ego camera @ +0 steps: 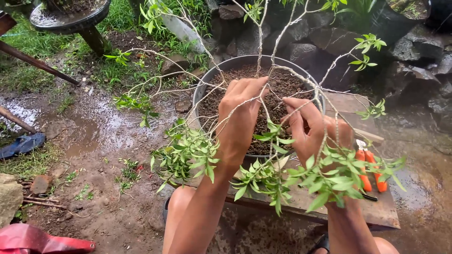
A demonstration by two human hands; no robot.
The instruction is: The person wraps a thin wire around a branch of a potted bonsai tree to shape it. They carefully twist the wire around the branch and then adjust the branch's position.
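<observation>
Branches (263,101) of a small tree in the pot (207,89) sit between both hands: left hand (240,113) closed on one, right hand (306,127) pinching another. Bent too hard, such thin wood would likely snap, judging by its slenderness.

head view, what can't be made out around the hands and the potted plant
- Left hand fingertips: curled behind thin branches; grip unclear.
- Right hand palm: turned away and screened by leaves.
- Orange-handled pruners: blades hidden by foliage.
- Pot base: hidden behind arms and leaves.
- Red object: cut off by bottom edge.
</observation>
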